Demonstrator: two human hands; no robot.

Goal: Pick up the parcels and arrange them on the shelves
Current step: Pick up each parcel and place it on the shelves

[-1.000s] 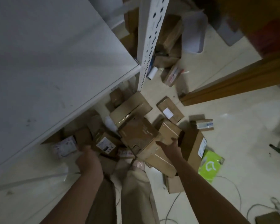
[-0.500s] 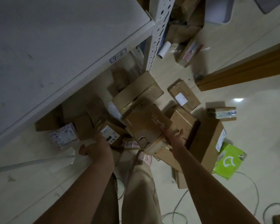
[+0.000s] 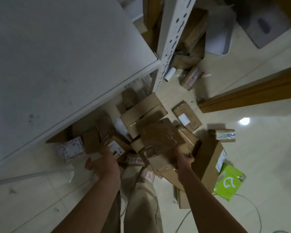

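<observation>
Right hand grips top carton edge, left hand fingers unclear by labelled box; lift level, two-handed.

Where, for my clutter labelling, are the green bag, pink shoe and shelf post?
green bag (image 3: 229, 181), head view, middle of its top face
pink shoe (image 3: 147, 174), head view, its toe
shelf post (image 3: 172, 39), head view, its perforated face

parcel storeroom: shelf, strewn parcels
</observation>
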